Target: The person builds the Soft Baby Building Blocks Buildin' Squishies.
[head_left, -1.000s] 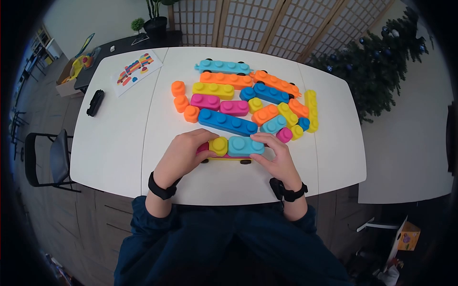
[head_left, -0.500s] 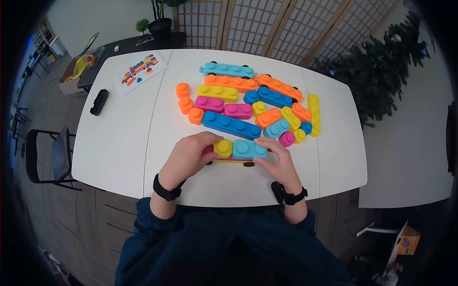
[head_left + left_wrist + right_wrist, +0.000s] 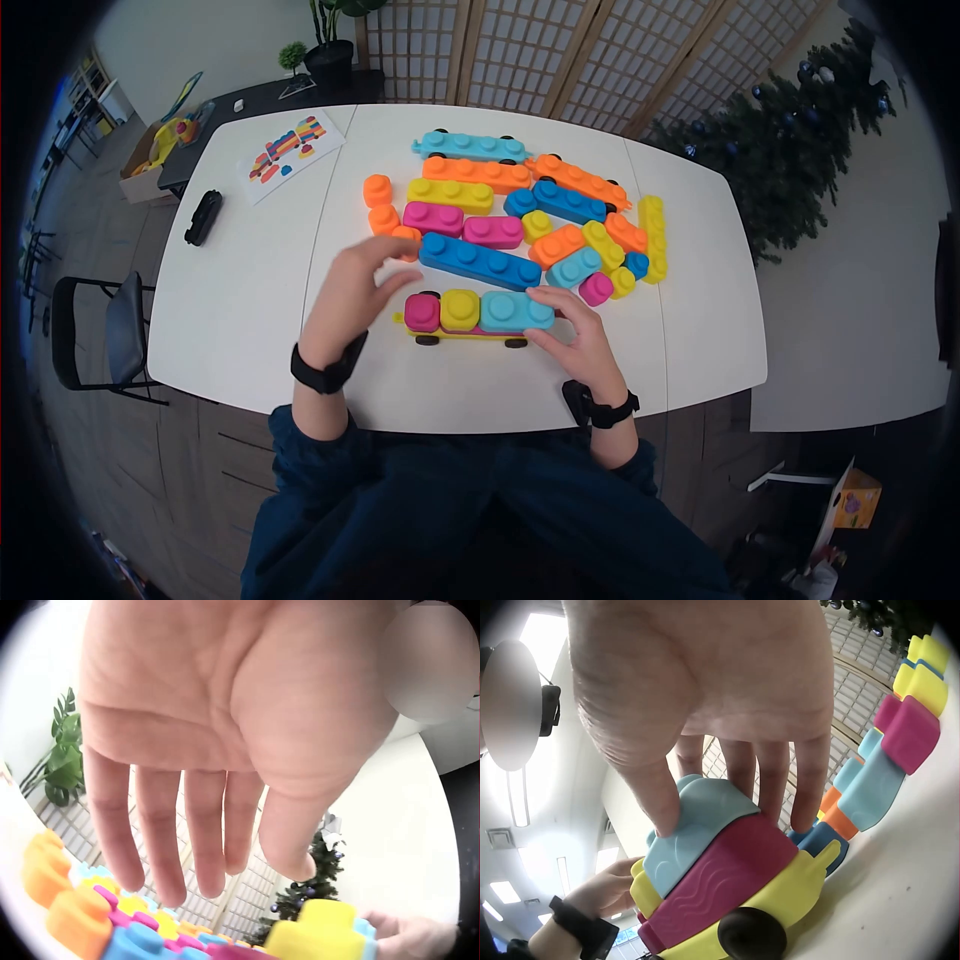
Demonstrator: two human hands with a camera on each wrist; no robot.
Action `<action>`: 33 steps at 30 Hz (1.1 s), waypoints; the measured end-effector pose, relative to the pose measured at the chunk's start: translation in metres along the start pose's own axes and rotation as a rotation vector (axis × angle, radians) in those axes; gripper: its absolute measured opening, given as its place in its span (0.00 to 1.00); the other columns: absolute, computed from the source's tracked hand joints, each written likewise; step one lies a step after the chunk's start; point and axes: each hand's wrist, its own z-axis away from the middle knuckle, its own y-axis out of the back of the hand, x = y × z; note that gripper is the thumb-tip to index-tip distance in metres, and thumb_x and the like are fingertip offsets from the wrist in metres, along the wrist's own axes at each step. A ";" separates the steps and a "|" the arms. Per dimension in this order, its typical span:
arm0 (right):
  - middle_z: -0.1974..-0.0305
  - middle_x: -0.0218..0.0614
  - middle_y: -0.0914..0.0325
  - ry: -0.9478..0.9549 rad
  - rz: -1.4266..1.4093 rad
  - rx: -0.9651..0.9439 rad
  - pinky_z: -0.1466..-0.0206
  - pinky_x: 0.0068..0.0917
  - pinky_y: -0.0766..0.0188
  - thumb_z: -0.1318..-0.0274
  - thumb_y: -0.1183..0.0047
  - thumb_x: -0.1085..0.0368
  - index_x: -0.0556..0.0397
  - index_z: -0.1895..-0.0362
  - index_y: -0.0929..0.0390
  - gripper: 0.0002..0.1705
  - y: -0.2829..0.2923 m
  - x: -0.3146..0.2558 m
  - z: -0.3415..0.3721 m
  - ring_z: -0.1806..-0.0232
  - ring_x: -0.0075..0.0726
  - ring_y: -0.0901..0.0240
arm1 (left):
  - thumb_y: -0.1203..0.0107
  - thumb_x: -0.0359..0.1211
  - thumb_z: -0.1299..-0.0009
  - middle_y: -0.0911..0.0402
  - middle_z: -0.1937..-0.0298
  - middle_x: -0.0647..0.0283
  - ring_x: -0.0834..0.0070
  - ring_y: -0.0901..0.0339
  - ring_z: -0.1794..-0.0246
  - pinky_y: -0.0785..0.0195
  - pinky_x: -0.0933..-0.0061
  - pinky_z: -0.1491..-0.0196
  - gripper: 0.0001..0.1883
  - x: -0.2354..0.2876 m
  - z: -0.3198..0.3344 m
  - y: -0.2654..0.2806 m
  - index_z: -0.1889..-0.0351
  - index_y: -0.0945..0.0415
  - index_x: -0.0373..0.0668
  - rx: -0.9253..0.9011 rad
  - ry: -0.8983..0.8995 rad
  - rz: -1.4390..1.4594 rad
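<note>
A yellow wheeled base (image 3: 470, 337) carries a magenta layer (image 3: 724, 881), with a magenta block (image 3: 422, 312), a yellow block (image 3: 460, 310) and a light blue block (image 3: 505, 311) in a row on top. The right hand (image 3: 585, 345) grips the light blue block at its right end, thumb on the near side and fingers on the far side. The left hand (image 3: 350, 295) is in the air left of the magenta block, holding nothing, its fingers extended in the left wrist view. Beyond its fingertips stands an orange block (image 3: 405, 240), partly covered in the head view.
A long blue block (image 3: 480, 262) lies behind the wheeled build, with several coloured blocks and wheeled bases around it, including a light blue base (image 3: 472, 147). A printed picture sheet (image 3: 290, 155) and a black object (image 3: 203, 218) lie at the left.
The left hand has let go of the magenta block and moved left and slightly away from the body, uncovering the build's left end. The right hand keeps its grip.
</note>
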 end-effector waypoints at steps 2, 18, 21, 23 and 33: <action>0.42 0.43 0.20 -0.035 -0.031 -0.006 0.36 0.33 0.28 0.46 0.31 0.71 0.52 0.38 0.21 0.29 -0.001 -0.001 0.001 0.40 0.46 0.22 | 0.29 0.28 0.38 0.15 0.50 0.54 0.56 0.17 0.53 0.23 0.63 0.48 0.22 -0.024 -0.013 0.009 0.45 0.21 0.38 0.048 0.022 -0.079; 0.38 0.38 0.21 -0.129 -0.055 0.039 0.33 0.36 0.26 0.44 0.33 0.73 0.53 0.34 0.24 0.31 0.000 0.004 0.010 0.37 0.39 0.23 | 0.30 0.28 0.39 0.19 0.47 0.52 0.51 0.20 0.48 0.24 0.57 0.46 0.27 -0.106 -0.049 -0.002 0.42 0.27 0.40 -0.088 0.160 -0.351; 0.42 0.39 0.19 -0.091 -0.048 0.053 0.38 0.36 0.26 0.44 0.31 0.69 0.52 0.36 0.24 0.31 -0.001 0.008 0.010 0.42 0.41 0.21 | 0.31 0.28 0.38 0.19 0.47 0.52 0.51 0.20 0.48 0.24 0.57 0.47 0.25 -0.093 -0.049 0.004 0.43 0.26 0.40 -0.072 0.165 -0.434; 0.42 0.38 0.19 -0.096 -0.041 0.054 0.39 0.35 0.26 0.44 0.31 0.69 0.52 0.36 0.24 0.30 -0.002 0.006 0.009 0.43 0.41 0.21 | 0.32 0.27 0.38 0.19 0.47 0.53 0.52 0.20 0.48 0.24 0.59 0.46 0.24 -0.070 -0.049 0.012 0.44 0.25 0.40 0.004 0.095 -0.387; 0.43 0.41 0.19 -0.063 0.023 0.019 0.41 0.33 0.24 0.44 0.31 0.69 0.53 0.37 0.23 0.29 -0.013 -0.006 0.001 0.46 0.43 0.20 | 0.31 0.25 0.40 0.20 0.48 0.57 0.64 0.19 0.47 0.22 0.68 0.42 0.23 0.046 -0.015 -0.001 0.45 0.22 0.39 -0.169 -0.125 0.168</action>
